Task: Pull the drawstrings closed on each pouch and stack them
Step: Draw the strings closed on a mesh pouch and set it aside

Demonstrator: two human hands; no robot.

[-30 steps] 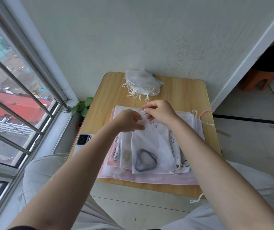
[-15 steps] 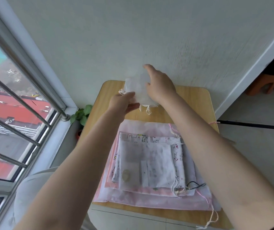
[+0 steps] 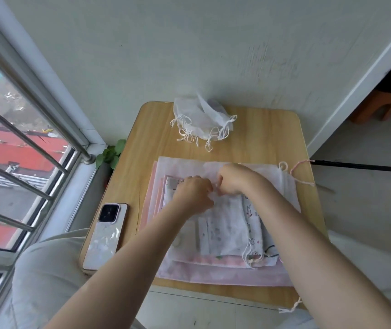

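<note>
Clutter on the small wooden bench (image 3: 268,141) is light: a white phone with a glossy patterned back (image 3: 105,236) lies at the left edge, and a heap of drawn-shut white mesh pouches with looped strings (image 3: 201,122) sits at the far edge against the pale wall. Between them and the near edge, a flat pile of open white and pink drawstring pouches (image 3: 225,229) takes most of the top, leaving bare wood only in a strip at the far right and left. A pink cord (image 3: 300,170) trails off the pile's right corner. Both forearms reach in over the pile. The left hand (image 3: 195,195) and right hand (image 3: 233,179) meet knuckles-up at the top pouch's far rim, fingers curled and pinching it; whether cord or cloth, I cannot tell.
</note>
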